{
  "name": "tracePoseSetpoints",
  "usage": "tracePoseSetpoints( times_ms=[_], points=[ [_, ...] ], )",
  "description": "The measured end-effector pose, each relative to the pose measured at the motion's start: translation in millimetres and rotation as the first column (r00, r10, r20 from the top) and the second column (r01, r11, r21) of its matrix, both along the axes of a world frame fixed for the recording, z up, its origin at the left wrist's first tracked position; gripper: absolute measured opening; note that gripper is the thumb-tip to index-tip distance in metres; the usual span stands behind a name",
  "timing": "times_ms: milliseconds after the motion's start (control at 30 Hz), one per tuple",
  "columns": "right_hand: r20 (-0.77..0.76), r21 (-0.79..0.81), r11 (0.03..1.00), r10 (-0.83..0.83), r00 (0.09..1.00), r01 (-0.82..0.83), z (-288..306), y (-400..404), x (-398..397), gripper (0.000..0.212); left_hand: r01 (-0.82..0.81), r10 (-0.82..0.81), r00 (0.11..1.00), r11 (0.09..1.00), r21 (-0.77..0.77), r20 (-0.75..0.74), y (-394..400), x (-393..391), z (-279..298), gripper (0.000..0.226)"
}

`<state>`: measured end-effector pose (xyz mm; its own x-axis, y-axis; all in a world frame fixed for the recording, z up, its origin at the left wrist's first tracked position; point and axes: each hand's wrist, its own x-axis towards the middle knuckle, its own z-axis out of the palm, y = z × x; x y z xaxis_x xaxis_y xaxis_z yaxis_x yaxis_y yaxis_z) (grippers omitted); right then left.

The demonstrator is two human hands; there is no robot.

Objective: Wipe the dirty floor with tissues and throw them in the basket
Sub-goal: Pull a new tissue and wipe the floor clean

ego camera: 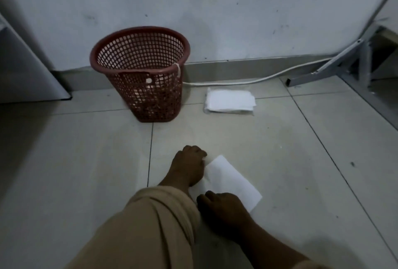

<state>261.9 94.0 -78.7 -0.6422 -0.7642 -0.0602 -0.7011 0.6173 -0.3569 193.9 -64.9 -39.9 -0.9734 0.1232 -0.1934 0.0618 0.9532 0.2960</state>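
head view: the left hand [189,166] and the right hand [221,205] both pinch edges of one tissue [231,179] lying flat on the floor [301,161], well before the basket [140,70]. thin paper may tear if pulled apart.

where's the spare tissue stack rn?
Head view: the tissue stack lies on the floor right of the red basket, beside the white cable along the wall.

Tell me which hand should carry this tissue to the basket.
Left, probably. The left hand grips the tissue's far edge, nearest the red basket ahead-left. The right hand sits at the near edge, farther from it.
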Motion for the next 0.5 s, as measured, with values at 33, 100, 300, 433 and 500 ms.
tracePoseSetpoints(
  times_ms=[33,100,300,433,500],
  points=[
    [0.052,-0.013,0.999,-0.033,0.998,0.034,2,-2,9,0.031,0.021,-0.021,1.0,1.0,0.014,-0.004,7,-2,0,0.039],
    [0.167,-0.016,0.994,-0.106,0.98,0.11,10,-2,21,0.034,0.062,-0.062,0.998,0.997,0.036,-0.006,21,-8,1,0.039],
    [-0.022,-0.026,0.923,-0.384,0.923,0.383,3,-1,34,0.044,0.15,-0.147,0.989,0.985,0.083,-0.033,35,-19,-5,0.039],
    [0.063,0.164,0.655,-0.754,0.654,0.738,-28,-9,35,0.089,0.135,-0.132,0.988,0.99,0.044,-0.079,22,-15,-17,0.043],
    [0.016,0.199,0.568,-0.817,0.577,0.799,-39,-17,39,0.094,0.094,-0.091,0.993,0.994,0.048,-0.072,12,-10,-24,0.046]
  ],
)
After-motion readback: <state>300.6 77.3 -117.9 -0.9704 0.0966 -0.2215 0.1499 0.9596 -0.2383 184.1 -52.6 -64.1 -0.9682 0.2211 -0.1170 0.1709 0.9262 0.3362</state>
